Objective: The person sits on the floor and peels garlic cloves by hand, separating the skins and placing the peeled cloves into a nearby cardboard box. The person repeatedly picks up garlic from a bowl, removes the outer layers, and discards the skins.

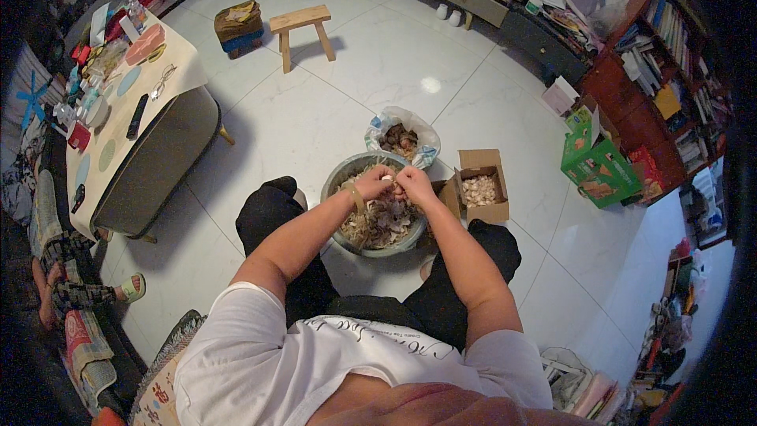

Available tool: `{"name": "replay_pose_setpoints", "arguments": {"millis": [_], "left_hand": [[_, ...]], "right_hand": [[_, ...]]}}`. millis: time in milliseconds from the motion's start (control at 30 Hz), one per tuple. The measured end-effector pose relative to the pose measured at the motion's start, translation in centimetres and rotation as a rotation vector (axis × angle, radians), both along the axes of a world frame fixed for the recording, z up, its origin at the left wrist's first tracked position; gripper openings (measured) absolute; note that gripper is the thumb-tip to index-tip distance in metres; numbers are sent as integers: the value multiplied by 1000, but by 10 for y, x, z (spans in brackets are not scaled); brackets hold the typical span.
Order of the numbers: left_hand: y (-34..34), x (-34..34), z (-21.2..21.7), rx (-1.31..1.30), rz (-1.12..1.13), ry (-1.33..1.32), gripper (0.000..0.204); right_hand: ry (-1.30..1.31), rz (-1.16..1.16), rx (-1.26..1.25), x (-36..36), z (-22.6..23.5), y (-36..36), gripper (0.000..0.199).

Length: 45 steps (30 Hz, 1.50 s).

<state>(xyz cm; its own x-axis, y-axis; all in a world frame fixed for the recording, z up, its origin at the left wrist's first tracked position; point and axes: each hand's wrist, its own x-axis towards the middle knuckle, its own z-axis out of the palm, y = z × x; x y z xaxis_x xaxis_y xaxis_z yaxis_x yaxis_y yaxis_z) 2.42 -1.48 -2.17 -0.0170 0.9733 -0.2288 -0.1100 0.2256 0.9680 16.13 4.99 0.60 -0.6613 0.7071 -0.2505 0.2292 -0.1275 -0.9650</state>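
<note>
Both my hands meet over a grey-green basin [328,229] that stands between my knees, full of garlic stalks and papery purplish-white garlic [386,221]. My left hand [372,184], with a yellowish band at its wrist, is closed around garlic; a small white bit shows at the fingertips. Against it, my right hand [415,184] pinches at the same garlic, most of which the fingers hide. Right of the basin, an open cardboard box [493,212] holds many whitish garlic pieces [479,190]. Just beyond the basin, a white plastic bag [430,144] contains brown scraps [399,140].
A small wooden stool [300,19] and a brown bundle [239,22] stand farther off on the tiled floor. At left is a cluttered table [177,63]. A green carton [601,162] sits by the bookshelf at right. Another person's slippered foot [132,287] shows at far left.
</note>
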Motion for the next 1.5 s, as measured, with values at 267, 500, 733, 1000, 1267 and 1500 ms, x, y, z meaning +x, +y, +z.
{"name": "replay_pose_setpoints", "arguments": {"millis": [267, 500, 733, 1000, 1267, 1500], "left_hand": [[5, -4, 4, -70, -103, -320, 8], [8, -9, 8, -125, 180, -306, 14], [5, -19, 2, 0, 31, -304, 21], [-5, -4, 29, -36, 100, -238, 34], [17, -8, -4, 273, -100, 197, 34], [-20, -4, 43, -3, -15, 155, 28]], "right_hand": [[66, -85, -175, 2, -1, 0, 13], [-80, -134, -76, 1, 13, 3, 18], [-325, 128, 302, 8, -8, 6, 21], [-165, -83, 380, 14, -9, 10, 25], [-115, -19, 695, 12, 24, 5, 21], [-11, 67, 750, 3, 26, -7, 11]]}}
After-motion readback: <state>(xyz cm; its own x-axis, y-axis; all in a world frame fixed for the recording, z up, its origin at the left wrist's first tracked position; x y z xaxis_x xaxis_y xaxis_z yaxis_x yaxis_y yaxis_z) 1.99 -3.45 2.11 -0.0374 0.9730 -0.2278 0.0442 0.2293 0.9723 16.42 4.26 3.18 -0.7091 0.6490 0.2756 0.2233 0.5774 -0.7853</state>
